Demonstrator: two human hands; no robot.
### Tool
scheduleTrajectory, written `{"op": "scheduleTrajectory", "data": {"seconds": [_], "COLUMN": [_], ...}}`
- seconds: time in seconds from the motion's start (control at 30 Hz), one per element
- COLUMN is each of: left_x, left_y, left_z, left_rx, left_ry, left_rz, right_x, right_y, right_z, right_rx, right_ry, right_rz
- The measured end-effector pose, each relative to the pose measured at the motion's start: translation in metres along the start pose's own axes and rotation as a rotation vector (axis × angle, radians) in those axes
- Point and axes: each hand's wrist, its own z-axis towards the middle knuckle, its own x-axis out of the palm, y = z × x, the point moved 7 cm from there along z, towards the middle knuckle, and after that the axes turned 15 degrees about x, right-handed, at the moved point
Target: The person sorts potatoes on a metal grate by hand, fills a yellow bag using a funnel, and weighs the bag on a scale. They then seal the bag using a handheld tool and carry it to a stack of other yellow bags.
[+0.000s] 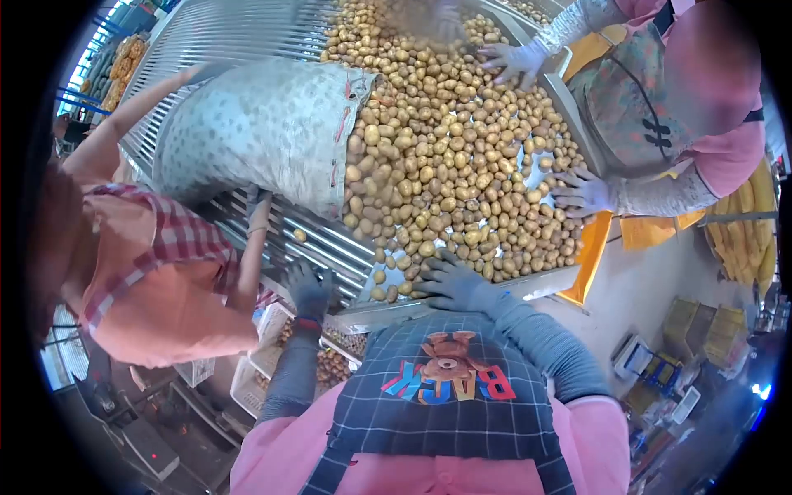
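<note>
The sack [256,132] lies in the upper left of the frame, long axis running left to right, its open mouth pointing right onto the potatoes [445,157] on the bench [247,33]. The right hand [452,285] (gloved) rests spread open at the pile's lower edge; the left hand [309,289], fingers apart, touches the rails.

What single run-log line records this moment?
left hand: on table rim | right hand: among potatoes | sack: spilling potatoes
</note>
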Motion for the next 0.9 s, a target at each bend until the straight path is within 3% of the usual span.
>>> {"op": "scheduleTrajectory", "data": {"seconds": [0.07, 0.1, 0.17, 0.2, 0.27, 0.33, 0.4, 0.53, 0.6, 0.63, 0.7, 0.8, 0.83, 0.9], "left_x": [0.007, -0.006, -0.007, -0.002, 0.009, 0.011, -0.004, 0.011, 0.012, 0.018, 0.019, 0.003, -0.008, -0.026], "left_y": [-0.028, -0.05, -0.091, -0.107, -0.133, -0.147, -0.148, -0.159, -0.168, -0.167, -0.167, -0.157, -0.152, -0.147], "left_z": [-0.017, -0.023, -0.035, -0.043, -0.041, -0.044, -0.034, -0.018, -0.011, -0.008, -0.006, -0.002, 0.004, 0.031], "left_rx": [0.118, 0.157, 0.129, 0.105, 0.187, 0.251, 0.165, 0.205, 0.213, 0.18, 0.107, 0.091, 0.122, 0.081], "left_ry": [0.225, 0.203, 0.288, 0.371, 0.308, 0.241, 0.168, 0.08, 0.014, -0.005, -0.045, -0.087, -0.229, -0.239], "left_rz": [-0.157, -0.189, -0.257, -0.319, -0.428, -0.541, -0.769, -0.887, -0.87, -0.904, -0.982, -0.917, -0.861, -0.856], "right_x": [0.014, 0.003, -0.015, -0.027, -0.049, -0.054, -0.073, -0.066, -0.009, -0.009, 0.017, 0.03, 0.032, 0.019], "right_y": [-0.039, -0.052, -0.085, -0.099, -0.137, -0.164, -0.143, -0.058, -0.055, -0.051, -0.051, -0.071, -0.075, -0.072], "right_z": [-0.031, -0.048, -0.053, -0.056, -0.066, -0.057, -0.017, 0.096, 0.129, 0.133, 0.127, 0.083, 0.067, 0.049], "right_rx": [-0.007, 0.011, 0.271, 0.243, 0.374, 0.646, 0.576, 0.421, 0.484, 0.476, 0.568, 0.622, 0.619, 0.513], "right_ry": [0.177, 0.116, 0.287, 0.245, -0.038, -0.176, -0.399, -0.28, -0.057, -0.058, 0.233, 0.413, 0.417, 0.132], "right_rz": [0.02, -0.09, -0.108, -0.412, -0.311, -0.253, -0.1, 0.052, -0.192, -0.188, -0.365, -0.229, -0.24, -0.175]}}
